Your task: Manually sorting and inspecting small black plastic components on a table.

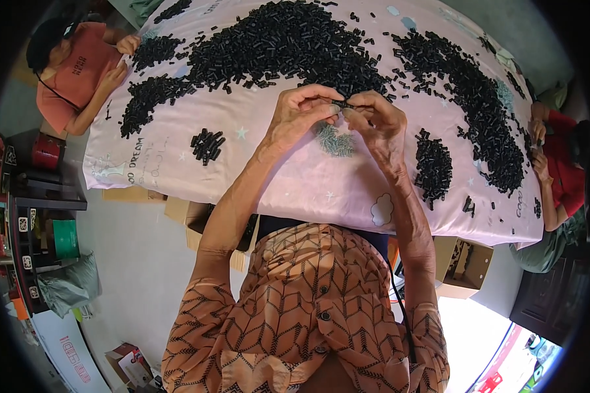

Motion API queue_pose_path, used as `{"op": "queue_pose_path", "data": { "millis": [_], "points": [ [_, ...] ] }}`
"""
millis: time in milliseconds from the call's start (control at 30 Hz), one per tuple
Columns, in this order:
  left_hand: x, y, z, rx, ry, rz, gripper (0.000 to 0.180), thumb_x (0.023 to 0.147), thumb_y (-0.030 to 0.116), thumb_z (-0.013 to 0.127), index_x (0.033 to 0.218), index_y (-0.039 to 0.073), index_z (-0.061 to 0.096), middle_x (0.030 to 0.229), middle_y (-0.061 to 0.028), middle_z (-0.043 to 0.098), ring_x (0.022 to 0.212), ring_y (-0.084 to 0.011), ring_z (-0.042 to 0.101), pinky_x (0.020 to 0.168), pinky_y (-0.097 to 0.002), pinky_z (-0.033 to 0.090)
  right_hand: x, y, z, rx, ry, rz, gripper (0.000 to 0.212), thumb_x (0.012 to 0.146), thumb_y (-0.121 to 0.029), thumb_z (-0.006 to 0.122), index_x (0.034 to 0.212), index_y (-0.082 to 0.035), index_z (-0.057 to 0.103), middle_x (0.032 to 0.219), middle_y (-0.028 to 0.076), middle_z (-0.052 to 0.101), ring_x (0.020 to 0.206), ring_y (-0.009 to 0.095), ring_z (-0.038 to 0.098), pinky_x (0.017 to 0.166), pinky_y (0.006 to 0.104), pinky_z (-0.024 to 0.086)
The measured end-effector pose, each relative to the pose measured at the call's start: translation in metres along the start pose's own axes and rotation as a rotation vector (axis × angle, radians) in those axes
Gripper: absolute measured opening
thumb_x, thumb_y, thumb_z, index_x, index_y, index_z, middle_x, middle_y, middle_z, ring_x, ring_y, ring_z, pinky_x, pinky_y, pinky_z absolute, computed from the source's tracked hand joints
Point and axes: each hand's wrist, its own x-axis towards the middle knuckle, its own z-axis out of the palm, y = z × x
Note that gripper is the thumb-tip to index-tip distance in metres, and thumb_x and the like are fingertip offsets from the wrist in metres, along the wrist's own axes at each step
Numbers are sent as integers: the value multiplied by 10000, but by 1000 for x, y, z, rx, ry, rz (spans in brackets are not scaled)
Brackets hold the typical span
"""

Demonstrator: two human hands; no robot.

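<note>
My left hand and my right hand meet fingertip to fingertip above the pink cloth. Between them they pinch a small black cylindrical piece, mostly hidden by the fingers. Just below the hands lies a small heap of tiny thin silvery-green parts, too fine to make out. Beyond my fingertips spreads a large heap of short black cylindrical pieces. A small black pile sits left of my left forearm, and a denser black pile lies right of my right wrist.
The pink cloth covers a wide table. A person in a salmon shirt works at the left edge, another in red at the right. More black pieces curve along the right side. Open cardboard boxes stand below the near edge.
</note>
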Motion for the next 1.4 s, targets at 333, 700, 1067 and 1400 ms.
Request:
{"op": "queue_pose_path", "data": {
  "millis": [333, 700, 1067, 1400],
  "points": [
    [-5, 0, -5, 0, -18, 32, 198, 839, -27, 625, 1036, -45, 626, 855, -97, 661, 758, -121, 634, 690, -233, 524, 0, -3, 4, -59, -15, -44, 159, 763, 34, 693, 910, -4, 645, 824, 53, 636, 706, 86, 634, 596, 206, 512],
    [-2, 2, 0, -1, -51, 45, 178, 837, -38, 616, 1014, -47, 629, 852, -83, 651, 759, -112, 626, 676, -227, 515, 0, -7, -2, -40, -19, -121, 126, 759, 48, 677, 874, 11, 639, 821, 66, 627, 698, 106, 616, 606, 220, 507],
    [-3, 3, -1, 140, -16, 44, 168, 797, -59, 633, 959, -25, 660, 819, -38, 624, 673, -81, 576, 635, -207, 485, -1, -12, -5, -187, -87, -232, 139, 749, 85, 637, 881, 42, 631, 848, 101, 627, 697, 137, 590, 611, 244, 484],
    [-1, 3, -6, 55, -43, 16, 195, 794, -67, 613, 981, -50, 663, 841, -59, 628, 669, -100, 587, 624, -210, 487, -6, -10, 3, 10, -37, -36, 131, 765, 62, 680, 891, 43, 650, 852, 110, 645, 704, 133, 624, 615, 241, 521]
  ]
}}
